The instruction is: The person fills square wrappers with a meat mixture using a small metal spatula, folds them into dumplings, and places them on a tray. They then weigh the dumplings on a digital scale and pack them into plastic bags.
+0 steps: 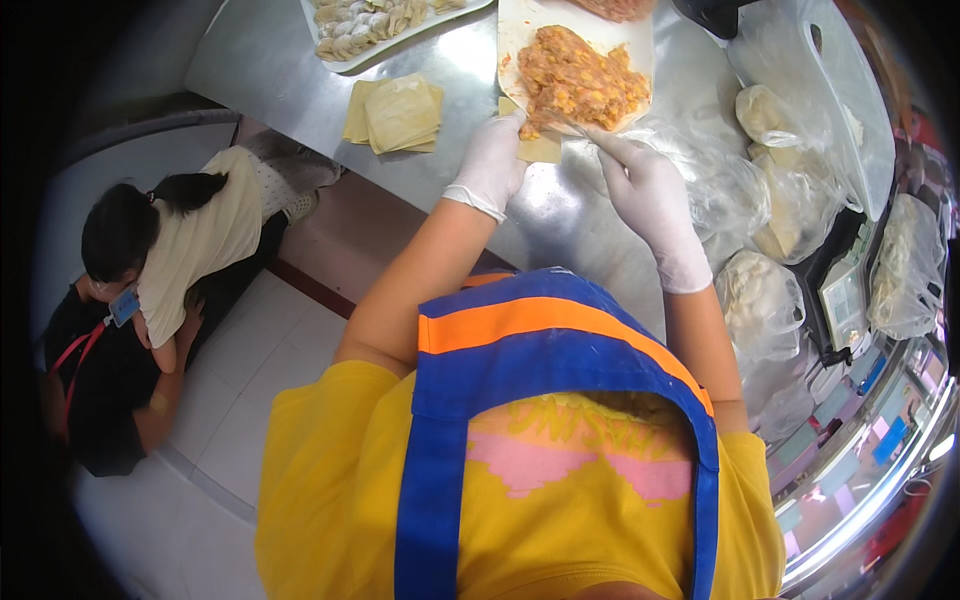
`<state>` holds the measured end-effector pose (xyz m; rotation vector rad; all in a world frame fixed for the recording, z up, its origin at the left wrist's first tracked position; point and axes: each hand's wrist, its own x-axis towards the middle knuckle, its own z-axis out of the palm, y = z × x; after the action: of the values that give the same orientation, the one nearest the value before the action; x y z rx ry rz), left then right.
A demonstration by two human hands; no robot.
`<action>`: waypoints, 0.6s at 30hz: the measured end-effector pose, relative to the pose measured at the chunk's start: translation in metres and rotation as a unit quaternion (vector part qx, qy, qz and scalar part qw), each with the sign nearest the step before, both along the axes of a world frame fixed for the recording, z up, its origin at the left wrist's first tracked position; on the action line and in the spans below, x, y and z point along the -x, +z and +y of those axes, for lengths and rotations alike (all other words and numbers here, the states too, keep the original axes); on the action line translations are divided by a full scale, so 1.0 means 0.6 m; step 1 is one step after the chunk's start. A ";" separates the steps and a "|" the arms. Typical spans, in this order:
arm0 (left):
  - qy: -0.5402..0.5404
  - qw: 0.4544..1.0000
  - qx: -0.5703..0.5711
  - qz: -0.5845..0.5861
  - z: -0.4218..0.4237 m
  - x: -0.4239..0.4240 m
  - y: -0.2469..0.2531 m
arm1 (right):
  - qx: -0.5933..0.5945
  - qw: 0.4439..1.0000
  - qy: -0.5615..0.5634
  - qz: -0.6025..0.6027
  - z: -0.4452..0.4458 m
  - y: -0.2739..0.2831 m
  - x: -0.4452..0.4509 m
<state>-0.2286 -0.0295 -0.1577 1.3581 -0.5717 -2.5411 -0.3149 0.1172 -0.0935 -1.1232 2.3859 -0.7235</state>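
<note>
My left hand [491, 161], in a white disposable glove, holds a square yellowish dough wrapper [541, 148] at the near end of a white tray [513, 81]. A heap of minced filling with yellow bits [577, 79] lies in that tray, and a little filling shows over the wrapper. My right hand [646, 184], gloved too, grips a thin filling spatula [571, 126] whose tip points at the wrapper; much of its handle is hidden by the fingers. To the left of my left hand lies a stack of square wrappers [397, 112].
A white tray of folded dumplings [375, 34] sits at the far left of the metal table [281, 75]. Plastic bags of dough wrappers [795, 187] and a scale [844, 300] are on the right. Two people [202, 247] are close together at the left, below table level.
</note>
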 end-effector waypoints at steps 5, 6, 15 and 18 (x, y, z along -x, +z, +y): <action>0.034 0.993 -0.071 0.087 0.002 -0.001 -0.007 | 0.014 1.000 0.001 0.001 -0.001 -0.048 -0.018; 0.047 0.986 -0.098 0.123 0.002 -0.002 -0.007 | -0.017 1.000 -0.008 -0.021 0.002 -0.040 -0.027; 0.011 0.995 0.077 0.054 0.005 -0.065 0.021 | 0.061 0.969 -0.068 -0.230 0.053 -0.018 -0.049; -0.134 0.945 0.293 0.060 0.022 -0.069 0.048 | 0.056 0.922 -0.123 -0.363 0.029 0.008 -0.059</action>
<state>-0.1873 -0.0162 -0.1289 0.9508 -1.4273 -2.3214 -0.2793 0.1349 -0.0886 -0.4541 1.8586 -1.1356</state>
